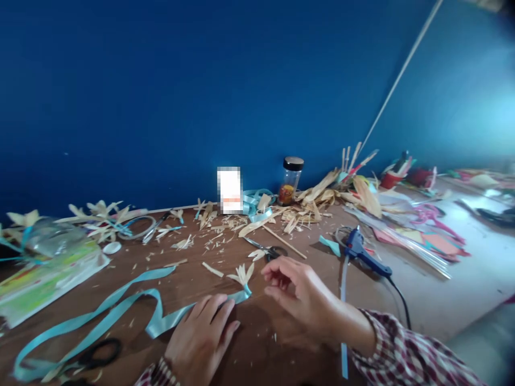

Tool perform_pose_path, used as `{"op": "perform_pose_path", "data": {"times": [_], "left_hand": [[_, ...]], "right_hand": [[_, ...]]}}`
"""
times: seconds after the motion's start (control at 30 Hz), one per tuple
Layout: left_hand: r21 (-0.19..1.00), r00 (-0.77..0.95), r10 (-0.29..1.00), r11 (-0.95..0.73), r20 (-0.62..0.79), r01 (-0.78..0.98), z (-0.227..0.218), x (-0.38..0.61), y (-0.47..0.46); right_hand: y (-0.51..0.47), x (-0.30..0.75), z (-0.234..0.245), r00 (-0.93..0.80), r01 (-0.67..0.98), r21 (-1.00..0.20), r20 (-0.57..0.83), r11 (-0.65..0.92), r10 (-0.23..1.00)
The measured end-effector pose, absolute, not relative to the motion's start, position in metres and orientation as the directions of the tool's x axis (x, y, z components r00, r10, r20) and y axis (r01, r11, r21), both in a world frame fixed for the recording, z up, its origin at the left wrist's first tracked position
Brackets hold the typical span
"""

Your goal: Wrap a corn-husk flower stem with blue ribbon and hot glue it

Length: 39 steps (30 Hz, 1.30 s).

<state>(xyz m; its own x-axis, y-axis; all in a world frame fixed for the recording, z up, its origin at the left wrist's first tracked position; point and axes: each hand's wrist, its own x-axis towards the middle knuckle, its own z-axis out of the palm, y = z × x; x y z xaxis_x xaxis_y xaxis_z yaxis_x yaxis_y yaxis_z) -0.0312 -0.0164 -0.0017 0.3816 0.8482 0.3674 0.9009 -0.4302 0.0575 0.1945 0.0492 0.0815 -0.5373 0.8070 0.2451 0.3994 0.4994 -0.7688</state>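
- my left hand point(205, 332) lies palm down on the pale blue ribbon point(171, 320), fingers slightly parted, thumb held out to the side.
- my right hand point(300, 287) is curled, thumb and fingertips apart, with nothing seen between them; i can't tell whether it touches the brown table point(253, 354).
- the small husk flower point(242, 274) lies between my hands, petals fanned away from me, the ribbon's end around its base.
- the rest of the ribbon loops off to my left.
- just beyond my right fingers are black-handled scissors point(277, 252).
- the blue glue gun point(364, 254) lies right of that hand.
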Motion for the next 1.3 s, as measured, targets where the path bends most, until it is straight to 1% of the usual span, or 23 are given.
{"op": "perform_pose_path", "data": {"times": [0.07,0.1,0.13,0.2,0.27,0.33,0.4,0.5,0.67,0.8,0.87,0.93,0.97,1.03,1.07,1.1,1.13,1.17,1.2,1.3], "left_hand": [[0.033,0.398,0.826,-0.447,0.400,0.894,-0.005,-0.034,-0.015],[0.022,0.407,0.815,-0.456,0.413,0.890,-0.006,-0.035,-0.015],[0.011,0.418,0.803,-0.466,0.425,0.885,-0.007,-0.036,-0.014],[-0.005,0.436,0.783,-0.484,0.444,0.875,-0.008,-0.037,-0.012],[-0.019,0.444,0.765,-0.493,0.467,0.870,-0.007,-0.037,-0.011],[-0.034,0.441,0.749,-0.491,0.494,0.871,-0.004,-0.036,-0.009],[-0.047,0.433,0.736,-0.482,0.520,0.875,-0.002,-0.035,-0.009],[-0.052,0.426,0.733,-0.473,0.530,0.879,0.000,-0.033,-0.009],[-0.031,0.409,0.749,-0.462,0.522,0.886,0.000,-0.033,-0.010],[-0.023,0.406,0.750,-0.463,0.522,0.886,0.000,-0.033,-0.009],[-0.016,0.412,0.747,-0.474,0.521,0.880,0.000,-0.033,-0.010],[-0.005,0.413,0.753,-0.478,0.513,0.878,-0.001,-0.033,-0.010],[0.002,0.410,0.759,-0.477,0.506,0.879,-0.001,-0.033,-0.011],[0.017,0.399,0.775,-0.466,0.491,0.885,-0.002,-0.033,-0.011],[0.025,0.389,0.784,-0.457,0.484,0.889,-0.002,-0.033,-0.012],[0.035,0.376,0.794,-0.445,0.477,0.895,-0.002,-0.032,-0.012],[0.045,0.363,0.805,-0.432,0.469,0.901,-0.002,-0.032,-0.013],[0.055,0.351,0.816,-0.421,0.459,0.906,-0.001,-0.032,-0.013],[0.066,0.342,0.827,-0.412,0.446,0.909,-0.001,-0.031,-0.014],[0.086,0.333,0.855,-0.396,0.398,0.914,0.003,-0.030,-0.015]], "right_hand": [[0.050,0.221,0.080,-0.492,0.491,-0.721,0.235,0.490,0.839],[0.052,0.237,0.077,-0.451,0.565,-0.672,0.235,0.479,0.861],[0.054,0.255,0.073,-0.400,0.656,-0.592,0.254,0.468,0.881],[0.061,0.295,0.062,-0.271,0.827,-0.407,0.315,0.387,0.910],[0.067,0.334,0.048,-0.177,0.930,-0.241,0.367,0.277,0.913],[0.072,0.367,0.035,-0.085,0.980,-0.129,0.408,0.150,0.909],[0.075,0.390,0.024,-0.020,0.998,-0.054,0.402,0.046,0.916],[0.079,0.406,0.012,0.001,1.000,-0.025,0.369,0.009,0.929],[0.082,0.408,0.008,-0.045,0.994,-0.068,0.420,0.081,0.906],[0.078,0.405,0.018,-0.025,0.991,-0.103,0.473,0.084,0.880],[0.076,0.403,0.026,-0.008,0.976,-0.182,0.526,0.122,0.851],[0.072,0.399,0.034,0.024,0.925,-0.330,0.550,0.190,0.835],[0.070,0.395,0.037,0.044,0.869,-0.441,0.523,0.225,0.851],[0.064,0.382,0.042,0.089,0.671,-0.707,0.378,0.225,0.921],[0.059,0.373,0.045,0.094,0.531,-0.828,0.270,0.181,0.958],[0.054,0.362,0.048,0.103,0.392,-0.913,0.168,0.115,0.980],[0.049,0.350,0.051,0.096,0.267,-0.962,0.093,0.064,0.991],[0.043,0.338,0.055,0.072,0.178,-0.984,0.033,0.020,0.997],[0.038,0.326,0.059,0.027,0.125,-0.992,-0.004,-0.008,1.000],[0.028,0.297,0.068,-0.116,0.107,-0.993,-0.062,-0.049,0.991]]}}
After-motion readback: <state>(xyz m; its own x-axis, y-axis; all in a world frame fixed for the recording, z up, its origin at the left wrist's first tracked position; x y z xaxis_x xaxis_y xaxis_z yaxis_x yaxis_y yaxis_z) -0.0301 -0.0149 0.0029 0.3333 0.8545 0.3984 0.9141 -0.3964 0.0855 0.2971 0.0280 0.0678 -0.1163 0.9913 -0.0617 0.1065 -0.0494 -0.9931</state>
